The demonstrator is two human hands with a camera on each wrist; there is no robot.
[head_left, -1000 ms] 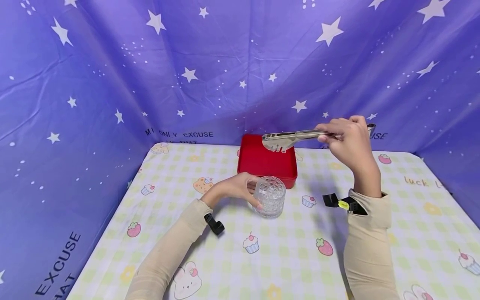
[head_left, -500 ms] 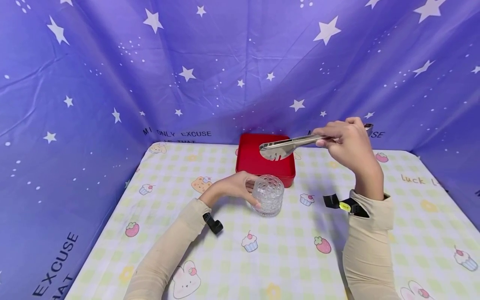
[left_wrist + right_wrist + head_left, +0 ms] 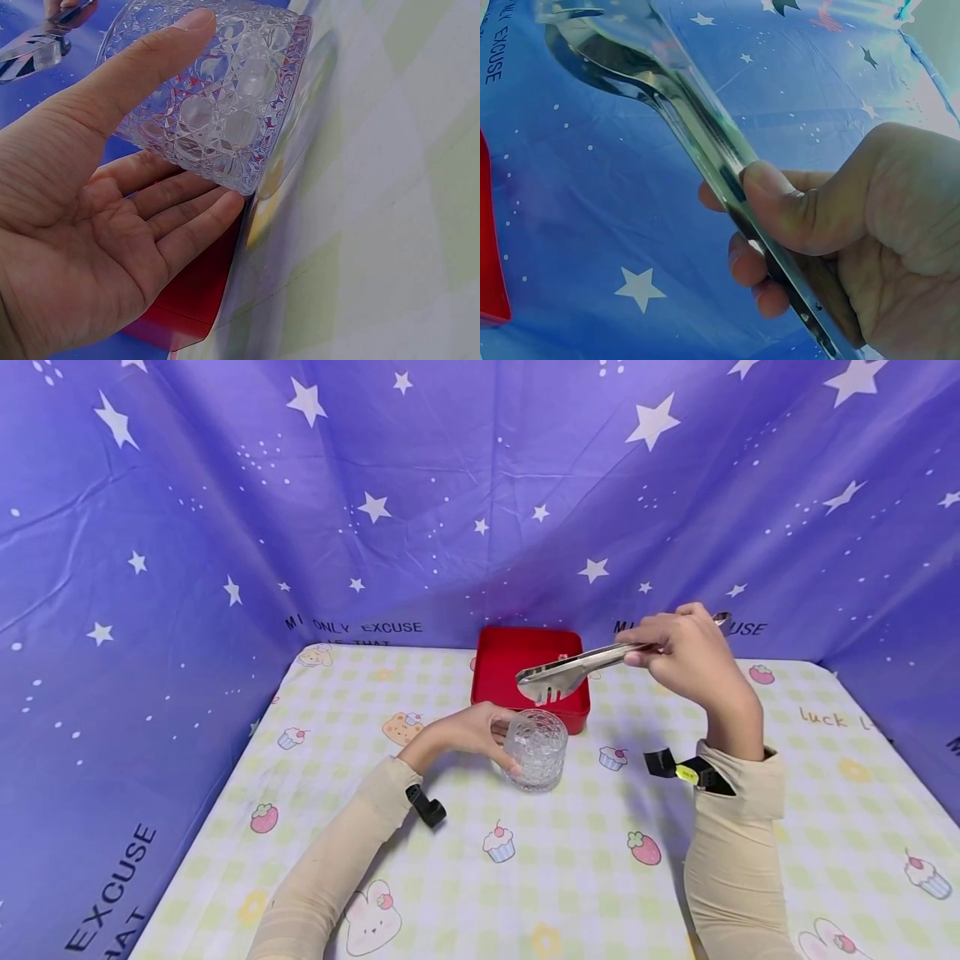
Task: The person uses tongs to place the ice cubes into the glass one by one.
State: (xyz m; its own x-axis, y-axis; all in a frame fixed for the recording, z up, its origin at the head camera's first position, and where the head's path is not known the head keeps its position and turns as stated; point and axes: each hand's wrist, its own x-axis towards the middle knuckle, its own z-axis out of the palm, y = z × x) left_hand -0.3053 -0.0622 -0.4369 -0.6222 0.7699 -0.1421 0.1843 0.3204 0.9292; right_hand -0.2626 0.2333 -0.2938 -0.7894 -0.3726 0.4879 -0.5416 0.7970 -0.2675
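Observation:
My left hand (image 3: 474, 731) holds a clear, patterned glass tumbler (image 3: 542, 756) that stands upright on the tablecloth. In the left wrist view, the thumb lies along one side of the tumbler (image 3: 217, 105) and the fingers reach round the other. My right hand (image 3: 686, 652) grips metal serving tongs (image 3: 585, 667) by the arms, thumb on one side and fingers on the other. The slotted tong heads hang above the front of a red tray (image 3: 498, 681), just behind and above the tumbler. Whether anything sits between the tong heads, I cannot tell.
A checked tablecloth (image 3: 420, 877) with printed cupcakes and strawberries covers the table. Behind and beside it hang blue star-printed curtains (image 3: 420, 468). A small pale glint (image 3: 562, 657) shows in the red tray, behind the tongs. Black camera straps sit on both wrists.
The tongs have come down and nearer, from over the back of the red tray to its front edge by the tumbler. The left hand and the tumbler have stayed in place.

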